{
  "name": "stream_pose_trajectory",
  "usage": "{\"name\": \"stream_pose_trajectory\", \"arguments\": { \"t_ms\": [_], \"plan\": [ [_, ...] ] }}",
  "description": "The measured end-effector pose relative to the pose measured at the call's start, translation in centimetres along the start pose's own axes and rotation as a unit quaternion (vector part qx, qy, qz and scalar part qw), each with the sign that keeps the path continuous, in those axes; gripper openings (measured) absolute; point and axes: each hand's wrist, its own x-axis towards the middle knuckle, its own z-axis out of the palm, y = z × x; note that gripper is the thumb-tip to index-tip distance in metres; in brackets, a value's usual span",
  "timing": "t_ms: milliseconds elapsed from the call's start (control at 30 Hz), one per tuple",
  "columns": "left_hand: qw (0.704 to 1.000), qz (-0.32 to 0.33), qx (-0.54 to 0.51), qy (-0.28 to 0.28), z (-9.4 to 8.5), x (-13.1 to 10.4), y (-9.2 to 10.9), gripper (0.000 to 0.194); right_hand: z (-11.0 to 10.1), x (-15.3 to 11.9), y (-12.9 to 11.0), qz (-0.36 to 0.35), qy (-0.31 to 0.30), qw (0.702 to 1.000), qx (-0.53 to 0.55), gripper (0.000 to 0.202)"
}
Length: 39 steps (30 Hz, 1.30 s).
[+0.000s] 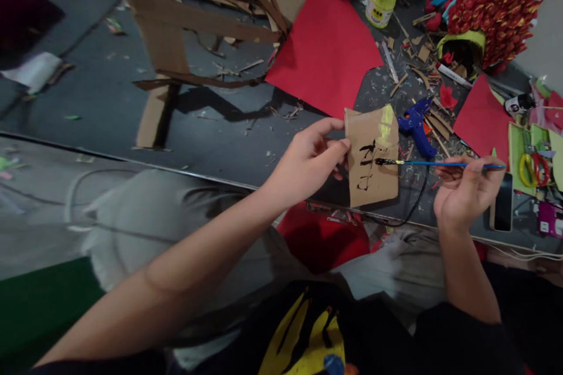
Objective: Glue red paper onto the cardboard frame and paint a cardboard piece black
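My left hand pinches the left edge of a piece of brown cardboard, thumb on top and fingers behind. Black painted strokes run down the cardboard's middle, and a yellow smear marks its upper right. In my right hand is a thin blue paintbrush, gripped near the rear of its handle. Its dark bristles are over the cardboard, beside the black strokes; whether they touch the surface I cannot tell. A blue glue gun lies just beyond the cardboard's right edge.
Red sheets and cardboard scraps lie around a yellow paint jar. A cardboard frame stands at left. On the right are scissors, a phone, a small black-and-white bottle and a red flowered decoration.
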Motion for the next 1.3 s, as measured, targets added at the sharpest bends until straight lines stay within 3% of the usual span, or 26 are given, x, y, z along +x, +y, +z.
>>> {"name": "stream_pose_trajectory", "arguments": {
  "t_ms": [267, 467, 700, 900, 1300],
  "plan": [
    [1.000, -0.007, -0.005, -0.013, 0.0, -0.1, -0.3, 0.024, 0.0, 0.3, 0.5, 0.036, 0.031, 0.999, 0.007, 0.026],
    [1.000, -0.014, -0.015, -0.015, 0.0, -0.1, -0.1, 0.024, 0.2, -0.2, 0.0, -0.008, 0.027, 0.999, 0.020, 0.024],
    [0.999, -0.021, -0.019, -0.042, 0.2, -0.3, -0.6, 0.026, 0.4, -0.1, 1.2, 0.117, 0.028, 0.990, 0.076, 0.028],
    [0.997, -0.025, -0.025, -0.067, 0.3, -0.4, -0.6, 0.030, 0.7, -0.4, 1.9, 0.154, 0.025, 0.985, 0.075, 0.031],
    [0.998, -0.017, 0.003, -0.058, 0.2, -0.3, -0.2, 0.033, 0.8, -0.2, 2.0, 0.071, 0.020, 0.997, 0.029, 0.022]
  ]
}}
